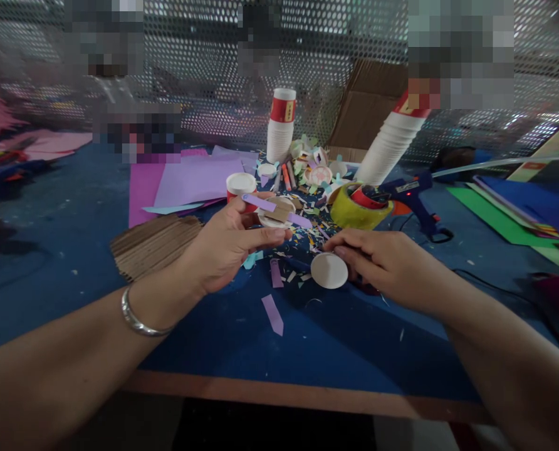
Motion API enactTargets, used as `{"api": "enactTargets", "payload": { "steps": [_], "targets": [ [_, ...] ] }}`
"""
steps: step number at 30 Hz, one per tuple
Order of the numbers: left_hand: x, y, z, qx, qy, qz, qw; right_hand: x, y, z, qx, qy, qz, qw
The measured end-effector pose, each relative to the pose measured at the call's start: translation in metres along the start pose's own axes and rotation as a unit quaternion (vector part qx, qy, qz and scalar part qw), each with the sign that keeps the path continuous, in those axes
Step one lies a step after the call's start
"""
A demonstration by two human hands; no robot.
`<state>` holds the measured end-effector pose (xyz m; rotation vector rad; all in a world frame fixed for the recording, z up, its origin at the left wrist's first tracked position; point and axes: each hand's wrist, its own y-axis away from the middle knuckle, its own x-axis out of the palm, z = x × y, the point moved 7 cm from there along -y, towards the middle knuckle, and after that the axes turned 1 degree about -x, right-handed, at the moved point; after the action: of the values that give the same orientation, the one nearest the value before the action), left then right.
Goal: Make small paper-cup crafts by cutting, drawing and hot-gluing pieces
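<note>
My left hand [230,247] is closed, pinching a small white paper disc with a tan piece and purple paper strips [276,211] glued across it, held above the blue table [214,338]. My right hand [385,260] rests on the table with fingers curled over a dark object I cannot make out, its fingertips beside a white paper-cup bottom disc [329,270]. Loose purple strips [273,313] lie between my hands among paper scraps.
A red-and-white paper cup [240,185], two cup stacks [280,125] [392,141], a yellow tape roll [355,210], a blue glue gun [413,194], purple sheets [190,178], corrugated cardboard [155,244] and green and blue sheets [509,216] crowd the far side. A perforated metal screen stands behind.
</note>
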<state>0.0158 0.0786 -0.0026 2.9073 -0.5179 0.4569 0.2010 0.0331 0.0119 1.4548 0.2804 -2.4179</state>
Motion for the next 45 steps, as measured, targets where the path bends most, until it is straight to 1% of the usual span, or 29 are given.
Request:
{"api": "enactTargets", "payload": {
  "steps": [7,11,16,21,24,26,30,36,40,42,45],
  "targets": [
    [0.001,0.000,0.002,0.020,-0.015,0.026,0.999,0.009,0.000,0.004,-0.024,0.017,0.029,0.999],
    [0.000,0.000,0.005,0.028,-0.017,0.032,0.999,0.012,0.003,0.005,-0.056,0.058,0.023,0.996],
    [0.002,0.002,0.007,0.029,-0.048,0.026,0.998,0.017,0.008,0.003,-0.088,0.118,0.015,0.989],
    [0.003,0.003,0.009,0.030,-0.047,0.014,0.998,0.010,0.010,0.010,-0.103,0.143,-0.008,0.984],
    [0.000,0.004,0.011,0.024,-0.050,-0.004,0.998,0.000,0.012,0.019,-0.110,0.107,-0.035,0.988],
    [0.000,0.004,0.013,0.022,-0.055,-0.007,0.998,-0.008,0.014,0.025,-0.117,0.078,-0.071,0.987],
    [0.005,0.008,0.016,0.027,-0.073,0.016,0.997,-0.019,0.021,0.032,-0.132,0.063,-0.156,0.977],
    [0.014,0.015,0.023,0.029,-0.154,0.050,0.986,-0.022,0.027,0.036,-0.160,0.068,-0.240,0.955],
    [0.021,0.020,0.025,0.047,-0.202,0.082,0.975,-0.020,0.026,0.039,-0.162,0.069,-0.242,0.954],
    [0.023,0.023,0.024,0.062,-0.218,0.088,0.970,-0.018,0.024,0.040,-0.162,0.062,-0.235,0.957],
    [0.027,0.028,0.024,0.067,-0.220,0.089,0.969,-0.014,0.022,0.043,-0.164,0.061,-0.224,0.959]
  ]
}}
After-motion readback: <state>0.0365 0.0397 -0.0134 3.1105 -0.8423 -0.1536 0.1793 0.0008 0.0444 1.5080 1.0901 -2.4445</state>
